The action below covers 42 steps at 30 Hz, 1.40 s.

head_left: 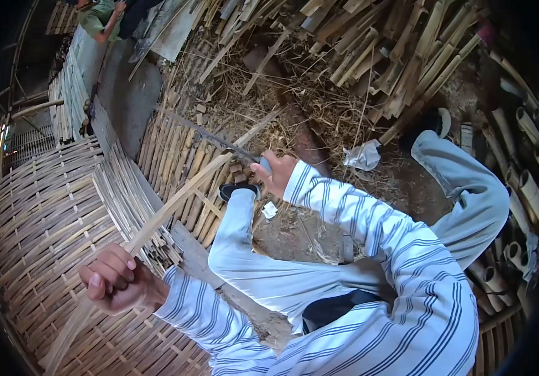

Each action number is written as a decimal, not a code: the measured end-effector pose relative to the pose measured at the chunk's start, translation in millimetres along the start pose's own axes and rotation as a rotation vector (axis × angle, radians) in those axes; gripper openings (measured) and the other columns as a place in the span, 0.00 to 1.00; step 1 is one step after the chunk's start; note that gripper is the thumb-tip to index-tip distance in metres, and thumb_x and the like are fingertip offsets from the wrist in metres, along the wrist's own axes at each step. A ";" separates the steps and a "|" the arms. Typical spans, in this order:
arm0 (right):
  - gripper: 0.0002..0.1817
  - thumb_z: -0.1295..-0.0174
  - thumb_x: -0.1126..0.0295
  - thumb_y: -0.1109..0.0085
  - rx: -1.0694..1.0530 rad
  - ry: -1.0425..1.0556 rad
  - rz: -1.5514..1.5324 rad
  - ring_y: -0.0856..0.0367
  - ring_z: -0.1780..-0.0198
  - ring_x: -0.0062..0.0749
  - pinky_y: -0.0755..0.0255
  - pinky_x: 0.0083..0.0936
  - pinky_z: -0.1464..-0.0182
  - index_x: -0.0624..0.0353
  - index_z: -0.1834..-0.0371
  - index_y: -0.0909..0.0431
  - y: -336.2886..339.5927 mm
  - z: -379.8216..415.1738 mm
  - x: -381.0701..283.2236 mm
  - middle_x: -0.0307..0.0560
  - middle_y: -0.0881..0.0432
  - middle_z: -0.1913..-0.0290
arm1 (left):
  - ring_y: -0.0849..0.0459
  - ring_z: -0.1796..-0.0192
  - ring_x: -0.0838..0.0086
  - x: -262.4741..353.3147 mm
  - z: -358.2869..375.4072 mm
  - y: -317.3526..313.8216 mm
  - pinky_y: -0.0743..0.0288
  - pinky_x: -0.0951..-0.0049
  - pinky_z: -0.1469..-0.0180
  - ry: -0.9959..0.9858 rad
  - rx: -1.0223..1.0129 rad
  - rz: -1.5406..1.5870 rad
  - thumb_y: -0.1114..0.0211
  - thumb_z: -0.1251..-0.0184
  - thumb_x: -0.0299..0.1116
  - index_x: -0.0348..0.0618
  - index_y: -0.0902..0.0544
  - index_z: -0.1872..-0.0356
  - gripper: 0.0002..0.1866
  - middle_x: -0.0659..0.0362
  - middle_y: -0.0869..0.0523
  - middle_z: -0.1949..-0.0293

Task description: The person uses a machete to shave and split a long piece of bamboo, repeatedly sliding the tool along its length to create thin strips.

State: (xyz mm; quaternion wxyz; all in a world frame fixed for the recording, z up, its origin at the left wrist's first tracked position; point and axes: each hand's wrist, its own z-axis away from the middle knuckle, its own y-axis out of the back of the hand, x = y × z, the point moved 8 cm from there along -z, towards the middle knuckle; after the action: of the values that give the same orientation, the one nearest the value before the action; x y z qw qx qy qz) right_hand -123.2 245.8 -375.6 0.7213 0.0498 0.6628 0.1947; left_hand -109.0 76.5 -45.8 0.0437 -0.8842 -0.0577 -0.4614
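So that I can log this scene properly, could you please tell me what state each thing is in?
Left hand: curled around the bamboo strip.
Right hand: closed, gripping the knife.
Knife: unsheathed, blade crossing the strip.
Bamboo strip: split, long, unwoven.
Mat: woven, spread out.
Paper: crumpled, on the ground.
Bamboo poles: cut, hollow ends showing.

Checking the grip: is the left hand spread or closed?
Closed: the left hand has its fingers curled inward where the bamboo strip passes.

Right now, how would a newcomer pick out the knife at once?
Follow the right striped sleeve to the right hand. It grips the knife, whose narrow grey blade stands out against the pale bamboo strip it crosses.
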 end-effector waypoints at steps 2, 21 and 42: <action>0.22 0.33 0.51 0.54 -0.011 -0.064 -0.131 0.26 0.89 0.41 0.32 0.36 0.86 0.63 0.62 0.31 0.8 14.2 -9.1 0.48 0.31 0.91 | 0.46 0.90 0.82 0.7 4.3 -8.8 0.39 0.80 0.84 -0.007 -0.026 0.057 0.50 0.44 0.28 0.50 0.41 0.85 0.13 0.67 0.45 0.93; 0.21 0.32 0.48 0.56 -0.049 0.175 -0.017 0.30 0.92 0.34 0.36 0.34 0.90 0.58 0.62 0.32 27.6 44.1 -79.8 0.42 0.31 0.92 | 0.46 0.90 0.81 -0.5 8.1 -26.9 0.37 0.79 0.82 0.020 -0.046 0.117 0.51 0.44 0.29 0.50 0.42 0.86 0.14 0.66 0.44 0.94; 0.26 0.33 0.48 0.58 -0.030 -0.385 0.195 0.20 0.74 0.59 0.24 0.45 0.71 0.64 0.53 0.29 -13.1 -14.1 123.4 0.62 0.20 0.78 | 0.47 0.90 0.81 3.4 10.1 -9.1 0.36 0.77 0.81 0.049 -0.049 0.090 0.51 0.45 0.28 0.50 0.42 0.86 0.13 0.65 0.45 0.93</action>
State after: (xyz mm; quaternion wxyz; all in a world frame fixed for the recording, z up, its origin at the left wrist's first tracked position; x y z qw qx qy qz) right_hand -128.5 273.9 -497.2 0.8130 0.1394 0.5020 0.2601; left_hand -100.1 87.0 -48.6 0.0440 -0.8751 -0.0054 -0.4819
